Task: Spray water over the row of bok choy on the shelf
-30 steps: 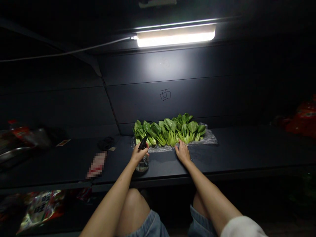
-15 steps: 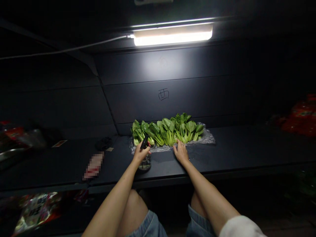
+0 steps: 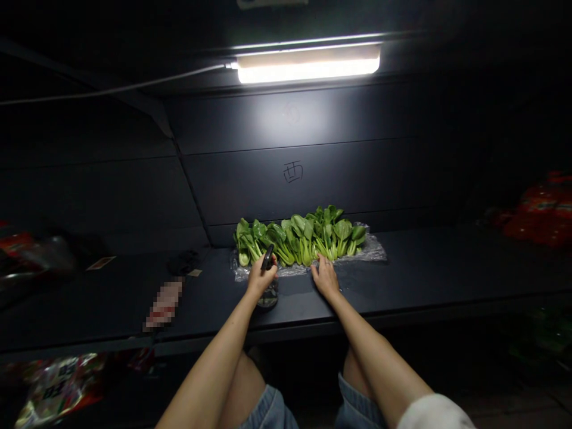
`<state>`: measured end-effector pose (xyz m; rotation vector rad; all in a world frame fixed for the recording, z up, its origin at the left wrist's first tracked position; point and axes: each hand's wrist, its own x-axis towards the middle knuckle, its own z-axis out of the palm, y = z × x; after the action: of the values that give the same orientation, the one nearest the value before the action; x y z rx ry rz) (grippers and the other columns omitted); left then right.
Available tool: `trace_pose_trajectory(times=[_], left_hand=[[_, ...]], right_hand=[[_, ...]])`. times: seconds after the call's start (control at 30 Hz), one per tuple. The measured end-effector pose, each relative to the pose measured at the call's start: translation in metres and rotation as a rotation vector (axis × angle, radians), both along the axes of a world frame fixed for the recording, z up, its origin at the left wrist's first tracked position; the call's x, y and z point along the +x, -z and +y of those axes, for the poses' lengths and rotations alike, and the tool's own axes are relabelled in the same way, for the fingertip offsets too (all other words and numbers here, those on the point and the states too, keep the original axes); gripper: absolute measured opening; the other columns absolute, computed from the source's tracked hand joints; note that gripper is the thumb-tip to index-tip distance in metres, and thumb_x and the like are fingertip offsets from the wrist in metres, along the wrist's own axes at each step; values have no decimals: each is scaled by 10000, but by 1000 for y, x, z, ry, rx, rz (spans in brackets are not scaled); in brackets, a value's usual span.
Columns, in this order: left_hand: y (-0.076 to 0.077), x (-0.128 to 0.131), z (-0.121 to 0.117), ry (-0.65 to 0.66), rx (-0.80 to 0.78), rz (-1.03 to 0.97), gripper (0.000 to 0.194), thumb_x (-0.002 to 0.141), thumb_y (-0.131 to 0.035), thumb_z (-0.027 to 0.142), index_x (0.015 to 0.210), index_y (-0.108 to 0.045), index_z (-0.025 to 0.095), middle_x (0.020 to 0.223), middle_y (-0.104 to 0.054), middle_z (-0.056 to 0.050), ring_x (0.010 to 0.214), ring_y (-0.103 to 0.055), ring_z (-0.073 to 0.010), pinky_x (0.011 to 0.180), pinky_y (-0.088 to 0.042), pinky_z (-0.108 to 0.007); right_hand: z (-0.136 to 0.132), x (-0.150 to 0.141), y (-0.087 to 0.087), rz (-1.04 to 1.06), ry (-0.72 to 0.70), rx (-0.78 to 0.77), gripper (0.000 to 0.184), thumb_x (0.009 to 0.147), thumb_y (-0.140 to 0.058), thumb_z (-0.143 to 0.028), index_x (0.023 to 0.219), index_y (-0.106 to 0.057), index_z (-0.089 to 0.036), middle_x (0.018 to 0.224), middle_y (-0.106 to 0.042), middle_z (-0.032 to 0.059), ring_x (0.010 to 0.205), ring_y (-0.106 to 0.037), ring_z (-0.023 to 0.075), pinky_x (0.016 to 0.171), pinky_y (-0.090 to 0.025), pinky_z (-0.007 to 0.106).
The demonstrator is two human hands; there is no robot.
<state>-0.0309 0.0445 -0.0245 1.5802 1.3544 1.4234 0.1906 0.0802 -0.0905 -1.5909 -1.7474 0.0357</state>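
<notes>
Shifted a bit rightward since the earlier frame, our left hand (image 3: 262, 276) is wrapped around the spray bottle (image 3: 268, 295), just below center frame. Our right hand (image 3: 326, 277) is loosely open by the leafy greens (image 3: 298, 238) mid-frame, on plastic wrap (image 3: 376, 250).

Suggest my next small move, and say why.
Perhaps raise the bottle slightly toward the greens: the left hand grips it low in front of them, while the right hand has its fingertips by their stalks.
</notes>
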Motion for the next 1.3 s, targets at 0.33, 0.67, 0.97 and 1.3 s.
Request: trace_pose_trajectory(times=[0.33,0.67,0.97,1.3], left_hand=[[3,17,9,-111,50,36,236,672,-625,165,904,-653,200,800,-684,-7,678,-653,-149,624,-533,-251],[3,33,10,-96,92,62,220,691,-608,177,905,-655,201,797,-680,-8,690,-644,-150,655,-533,-259],[0,36,9,-111,82,51,232,684,-595,183,911,-641,201,805,-674,-6,692,-639,-147,661,-532,-255],[0,45,17,-90,63,-3,276,672,-622,182,946,-640,203,790,-674,-6,687,-648,-150,638,-535,-249]], right_hand=[[3,0,4,61,-15,37,452,915,-456,-248,1338,-520,-101,1221,-650,176,1157,-569,279,997,-448,388],[7,4,4,254,-4,90,423,906,-428,-242,1274,-563,-83,1085,-699,177,1021,-634,286,919,-483,414],[11,24,0,262,16,83,417,903,-441,-245,1278,-561,-106,1079,-704,153,1000,-645,258,918,-483,383],[9,78,-9,17,117,27,427,906,-441,-202,1307,-551,-106,1148,-685,162,1095,-601,262,954,-453,369]])
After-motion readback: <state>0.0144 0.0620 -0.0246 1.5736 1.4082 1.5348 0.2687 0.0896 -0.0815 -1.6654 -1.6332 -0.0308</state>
